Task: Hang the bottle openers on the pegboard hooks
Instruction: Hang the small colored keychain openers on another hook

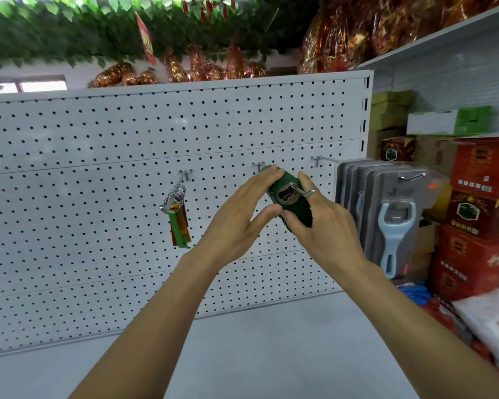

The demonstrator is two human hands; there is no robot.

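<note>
Head view, green bottle openers (289,197): a small stack of dark green openers sits on the middle pegboard hook (303,193), whose steel tip sticks out through the metal opening of the front one.
Head view, left hand (244,210): fingers curled over the top left edge of the stack, thumb under it; it holds the stack from the left.
Head view, right hand (323,217): thumb pressed on the lower front of the stack, forefinger stretched up beside the hook tip; it grips the stack from the right.
Head view, pegboard (98,156): white and perforated; the left hook (175,194) carries coloured keyring openers (179,223), the right hook (409,177) carries blister packs with a pale blue opener (393,226).
How it handles: I judge the openers stiff and light, with smooth plastic bodies that may slide against each other.
Where to hold: best by both side edges, near the metal opening, so the holes remain in line with the hook.
</note>
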